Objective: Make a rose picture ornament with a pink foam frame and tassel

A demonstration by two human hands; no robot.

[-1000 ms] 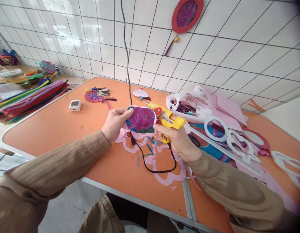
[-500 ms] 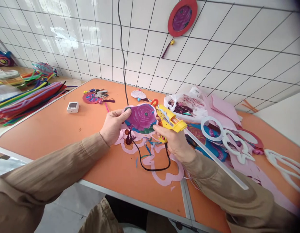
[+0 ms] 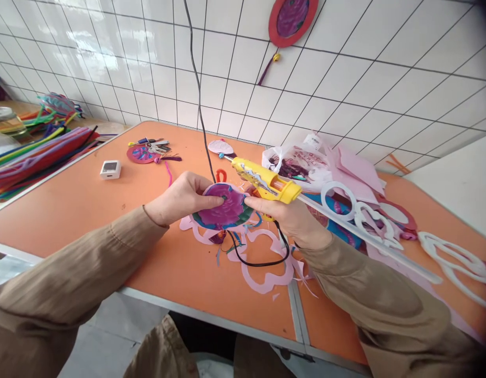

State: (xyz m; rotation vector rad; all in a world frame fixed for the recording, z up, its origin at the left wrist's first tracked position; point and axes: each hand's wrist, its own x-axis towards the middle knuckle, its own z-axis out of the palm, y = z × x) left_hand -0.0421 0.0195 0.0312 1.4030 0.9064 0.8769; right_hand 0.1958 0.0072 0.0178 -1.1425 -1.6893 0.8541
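Observation:
My left hand (image 3: 180, 199) pinches a purple painted flower cutout (image 3: 221, 209) with green and blue edges, its thumb lying across the face. The cutout is held above the table, and a red loop (image 3: 221, 175) shows just behind its top edge. My right hand (image 3: 296, 218) is wrapped round a yellow hot glue gun (image 3: 266, 179), its thumb at the cutout's right edge. The gun's nozzle points up and left, beyond the cutout. A long glue stick (image 3: 369, 236) sticks out of its rear. My right fingers are partly hidden behind the gun and cutout.
Pink paper offcuts (image 3: 262, 286) and the black cord (image 3: 262, 264) lie below my hands on the orange table (image 3: 156, 262). Left are a white device (image 3: 110, 169), keys (image 3: 158, 148) and pipe cleaners (image 3: 46, 157). White frames (image 3: 339, 199) and a plastic bag (image 3: 306, 168) lie right.
The cutout has turned and tilted flatter, and my left thumb has slid further onto its face. The glue gun has swung so its nozzle shows above the cutout. The view has shifted slightly.

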